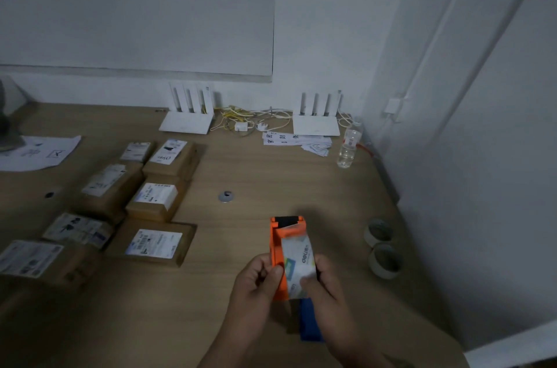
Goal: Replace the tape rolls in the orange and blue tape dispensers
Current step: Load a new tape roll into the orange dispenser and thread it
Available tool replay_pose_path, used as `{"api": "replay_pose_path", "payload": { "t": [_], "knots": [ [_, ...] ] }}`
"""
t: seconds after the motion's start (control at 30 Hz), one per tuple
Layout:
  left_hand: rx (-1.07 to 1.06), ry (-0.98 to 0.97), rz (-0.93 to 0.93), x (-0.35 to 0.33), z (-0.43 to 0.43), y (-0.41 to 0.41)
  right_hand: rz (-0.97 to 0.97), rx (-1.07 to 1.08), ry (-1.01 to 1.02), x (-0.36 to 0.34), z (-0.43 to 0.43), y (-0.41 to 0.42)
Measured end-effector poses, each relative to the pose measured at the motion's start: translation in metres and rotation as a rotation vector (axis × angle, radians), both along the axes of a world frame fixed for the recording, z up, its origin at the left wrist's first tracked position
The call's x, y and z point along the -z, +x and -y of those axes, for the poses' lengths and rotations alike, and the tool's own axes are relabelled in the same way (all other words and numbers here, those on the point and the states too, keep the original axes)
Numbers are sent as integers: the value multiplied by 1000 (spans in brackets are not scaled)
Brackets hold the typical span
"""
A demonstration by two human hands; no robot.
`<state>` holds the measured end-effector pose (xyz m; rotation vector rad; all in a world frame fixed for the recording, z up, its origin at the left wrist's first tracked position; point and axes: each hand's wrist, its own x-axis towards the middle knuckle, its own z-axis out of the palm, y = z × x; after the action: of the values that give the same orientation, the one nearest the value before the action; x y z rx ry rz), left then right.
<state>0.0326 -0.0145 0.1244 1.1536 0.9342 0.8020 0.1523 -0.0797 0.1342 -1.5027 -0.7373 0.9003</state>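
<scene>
The orange tape dispenser, with a white printed label wrapped over it, is held above the wooden table in front of me. My left hand grips its orange left side. My right hand pinches the lower right of the label. The blue tape dispenser lies on the table just below, partly hidden by my right hand. Two tape rolls lie on the table to the right, apart from my hands.
Several labelled cardboard parcels cover the left of the table. Two white routers with tangled cables stand at the back wall. A clear plastic bottle stands at the back right beside loose paper slips. A grommet hole sits mid-table.
</scene>
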Motion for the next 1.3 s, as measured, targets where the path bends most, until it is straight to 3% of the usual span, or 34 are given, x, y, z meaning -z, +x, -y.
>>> {"api": "replay_pose_path", "payload": {
  "t": [0.3, 0.67, 0.83, 0.9, 1.03, 1.3],
  "knots": [
    [18, -13, 45, 2, 3, 6, 26, -42, -82, 3, 0, -4],
    [51, 29, -42, -3, 5, 11, 70, -129, -103, -3, 7, -14],
    [11, 11, -69, -6, 4, 9, 353, -136, -159, 4, 1, -12],
    [-5, -28, -74, -5, 2, 7, 270, -20, -158, -7, -7, -10],
    [-21, -49, -55, -4, 3, 2, 349, 11, -40, -40, -13, 7],
    [39, -45, -16, -10, 11, -5, 653, -321, -194, -73, -45, 38]
  ]
}}
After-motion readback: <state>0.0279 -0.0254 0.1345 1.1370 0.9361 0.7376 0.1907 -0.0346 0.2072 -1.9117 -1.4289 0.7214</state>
